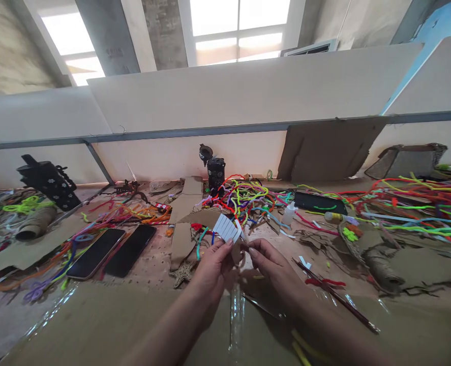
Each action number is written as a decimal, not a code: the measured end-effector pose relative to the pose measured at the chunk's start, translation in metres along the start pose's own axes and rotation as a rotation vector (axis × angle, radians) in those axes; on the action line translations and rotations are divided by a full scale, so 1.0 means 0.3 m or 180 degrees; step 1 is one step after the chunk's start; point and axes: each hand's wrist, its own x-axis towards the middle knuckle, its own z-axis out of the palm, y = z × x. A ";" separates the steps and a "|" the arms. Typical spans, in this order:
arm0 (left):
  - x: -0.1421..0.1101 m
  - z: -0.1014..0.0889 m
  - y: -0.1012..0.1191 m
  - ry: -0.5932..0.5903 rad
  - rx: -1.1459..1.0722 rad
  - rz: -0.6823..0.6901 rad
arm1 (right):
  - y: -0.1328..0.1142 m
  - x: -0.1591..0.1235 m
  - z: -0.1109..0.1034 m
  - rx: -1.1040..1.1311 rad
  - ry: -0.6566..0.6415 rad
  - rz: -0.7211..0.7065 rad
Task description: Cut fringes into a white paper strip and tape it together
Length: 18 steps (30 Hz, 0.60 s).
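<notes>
My left hand pinches a small white piece of paper marked with dark parallel lines, thumb on its lower edge. Close beside it, the fingers of my right hand are pressed together at the paper's right side, where a narrow white strip stands out. What the right fingers grip is too small to make out. Below the hands is a taped cardboard sheet. A star shape wrapped in twine lies just left of my left hand.
Two phones lie at left. Tangled pipe cleaners spread behind the hands, with more at right. A black flask stands at the back, near a small glue bottle. A pencil and a twine roll lie at right.
</notes>
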 end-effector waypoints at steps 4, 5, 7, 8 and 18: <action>0.001 -0.002 -0.007 -0.0072 0.0091 0.0010 | 0.002 0.007 -0.008 -0.0151 0.0086 -0.0167; 0.002 -0.002 -0.010 -0.0090 0.0118 0.0022 | 0.000 0.008 -0.008 -0.0186 0.0106 -0.0210; 0.002 0.001 -0.014 -0.0114 0.0163 0.0031 | -0.005 0.009 -0.008 -0.0233 0.0125 -0.0245; 0.002 0.002 -0.016 -0.0123 0.0176 0.0029 | -0.007 0.009 -0.007 -0.0255 0.0137 -0.0251; -0.005 0.005 -0.045 -0.0216 0.0162 -0.0031 | 0.002 0.019 -0.009 -0.0336 0.0285 -0.0314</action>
